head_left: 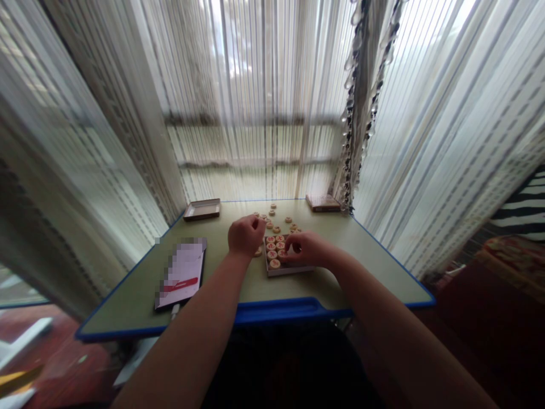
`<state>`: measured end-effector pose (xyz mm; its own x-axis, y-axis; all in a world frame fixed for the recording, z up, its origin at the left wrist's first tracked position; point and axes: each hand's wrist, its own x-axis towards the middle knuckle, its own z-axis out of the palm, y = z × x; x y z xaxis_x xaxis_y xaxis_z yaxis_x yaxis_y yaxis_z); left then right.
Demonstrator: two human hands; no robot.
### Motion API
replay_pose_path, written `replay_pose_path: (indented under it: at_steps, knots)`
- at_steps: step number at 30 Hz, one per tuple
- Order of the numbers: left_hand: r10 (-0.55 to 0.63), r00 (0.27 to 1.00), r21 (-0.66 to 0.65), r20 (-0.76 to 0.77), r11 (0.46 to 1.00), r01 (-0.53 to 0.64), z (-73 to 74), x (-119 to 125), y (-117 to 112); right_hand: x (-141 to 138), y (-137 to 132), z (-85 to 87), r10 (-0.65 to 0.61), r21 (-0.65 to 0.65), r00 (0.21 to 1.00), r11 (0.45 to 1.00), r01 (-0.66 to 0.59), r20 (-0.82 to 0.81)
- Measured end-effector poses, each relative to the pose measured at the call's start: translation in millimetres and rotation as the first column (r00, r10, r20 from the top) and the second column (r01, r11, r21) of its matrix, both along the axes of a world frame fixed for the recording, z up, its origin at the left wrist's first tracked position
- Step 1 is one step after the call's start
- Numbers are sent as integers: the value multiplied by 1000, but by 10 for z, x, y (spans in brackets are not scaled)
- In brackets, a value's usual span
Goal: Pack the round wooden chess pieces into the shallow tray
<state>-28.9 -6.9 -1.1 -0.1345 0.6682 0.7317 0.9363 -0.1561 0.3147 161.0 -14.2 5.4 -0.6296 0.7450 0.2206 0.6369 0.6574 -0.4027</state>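
At the left of the pale green surface with a blue rim [128,307] lies a dark flat device with a blurred white-and-red face [181,274]. Beyond it, at the far left corner, sits a shallow brown cardboard lid [202,209]. The left hand [246,236] is curled knuckles-up, fingers drawn in, at the near edge of the scattered round pale wooden discs [272,218]; whether it holds one I cannot tell. Just to its right, touching neither forearm, is the shallow rectangular box [289,270], its left part filled with rows of red-marked discs [275,253] (the right part is hidden). The right hand [309,249] rests over that box, fingertips narrowed down among the packed discs; a grip cannot be made out. So the loose discs lie ahead of both hands, nearer the left. A small brown box [323,203] stands at the far right, against the striped sheer curtains [426,142].
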Motion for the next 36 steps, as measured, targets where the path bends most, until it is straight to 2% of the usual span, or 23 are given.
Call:
replay_pose_path:
  at_steps: [5,12,25,28,31,34,36]
  knots:
    - [4,1000,-7,-7,1000,-4,2,0,-3,6,14,-19,-12,28,1000,1000,11,22]
    - [-6,999,-19,-34,1000,6,-5,20,-1,-23,15,-65,-5,163,999,987,-2,43]
    - [24,999,-79,-33,996,-26,-10,11,3,-25,11,-46,1,134,997,991,-11,77]
    - [132,991,-125,20,984,-128,-37,-16,40,-21,6,-31,15,87,999,996,-18,44]
    - [274,949,-210,154,948,-240,-72,-95,104,-6,6,-13,22,42,1000,999,-22,8]
    - [345,901,-366,262,900,-238,-121,-188,183,14,8,12,20,1,999,1000,-20,-31]
    - [371,890,-447,265,865,-228,-159,-229,228,23,8,30,25,-28,997,999,-27,-70]
